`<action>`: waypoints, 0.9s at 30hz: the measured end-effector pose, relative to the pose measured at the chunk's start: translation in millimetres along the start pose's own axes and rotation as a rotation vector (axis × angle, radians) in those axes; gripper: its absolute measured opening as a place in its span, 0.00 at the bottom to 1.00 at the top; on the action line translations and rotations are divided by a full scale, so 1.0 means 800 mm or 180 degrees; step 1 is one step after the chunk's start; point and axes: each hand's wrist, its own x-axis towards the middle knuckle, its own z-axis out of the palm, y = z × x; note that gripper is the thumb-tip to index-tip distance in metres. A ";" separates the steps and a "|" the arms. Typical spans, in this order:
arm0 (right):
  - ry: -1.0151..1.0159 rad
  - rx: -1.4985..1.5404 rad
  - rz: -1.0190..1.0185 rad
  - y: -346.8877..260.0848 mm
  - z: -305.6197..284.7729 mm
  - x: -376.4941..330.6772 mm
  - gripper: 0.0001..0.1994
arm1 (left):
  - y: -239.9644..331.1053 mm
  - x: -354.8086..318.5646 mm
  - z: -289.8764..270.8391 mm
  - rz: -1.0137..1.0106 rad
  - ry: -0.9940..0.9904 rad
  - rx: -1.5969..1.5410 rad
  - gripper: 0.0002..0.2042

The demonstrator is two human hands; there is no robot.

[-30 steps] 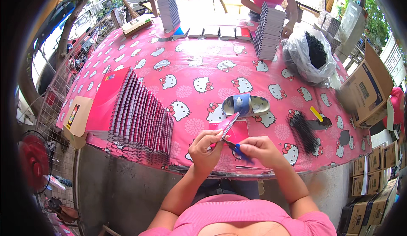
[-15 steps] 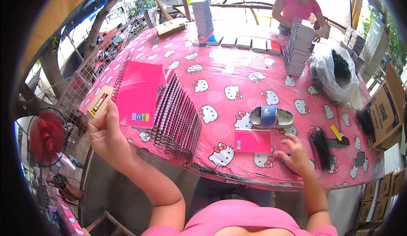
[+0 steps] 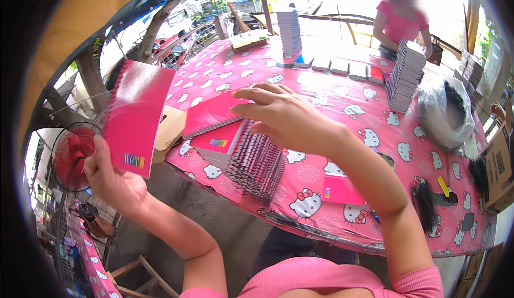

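My left hand (image 3: 115, 177) grips a pink spiral notebook (image 3: 136, 113) by its lower coil edge, raised off the table at the left. My right hand (image 3: 289, 118) reaches across to a stack of pink spiral notebooks (image 3: 254, 164). Its fingers are apart, over the right end of the loose top notebook (image 3: 209, 117), which lies askew on the stack; whether they touch it I cannot tell. Behind the raised notebook, a tan piece (image 3: 170, 129) shows in part. A small pink notebook (image 3: 342, 190) lies on the table, partly behind my right forearm.
The table has a pink patterned cover (image 3: 308, 204). Tall stacks of books (image 3: 404, 76) and small books (image 3: 340, 66) stand farther back. A plastic bag (image 3: 444, 110), a black brush (image 3: 423, 207) and a carton (image 3: 498, 169) are at right. Across the table stands a person (image 3: 401, 22).
My left hand now holds a raised pink notebook, where it held the tan piece's edge before. My right hand has moved from beside the small notebook to the stack. The view has shifted left.
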 end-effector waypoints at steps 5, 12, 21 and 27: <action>-0.0113 0.0581 -0.0056 0.048 0.006 0.000 0.16 | -0.060 0.030 -0.015 -0.1025 -0.0247 -0.0402 0.12; -0.0010 0.1493 0.0255 0.086 0.021 0.004 0.14 | -0.088 -0.021 0.017 -0.1539 -0.0414 -0.0522 0.05; 0.1116 0.3047 0.0860 0.081 0.053 -0.001 0.12 | -0.092 -0.094 0.036 -0.0739 -0.0943 0.0573 0.07; 0.1790 0.1641 0.1834 0.045 0.084 0.022 0.15 | -0.104 -0.124 0.046 -0.0620 -0.0740 0.1042 0.11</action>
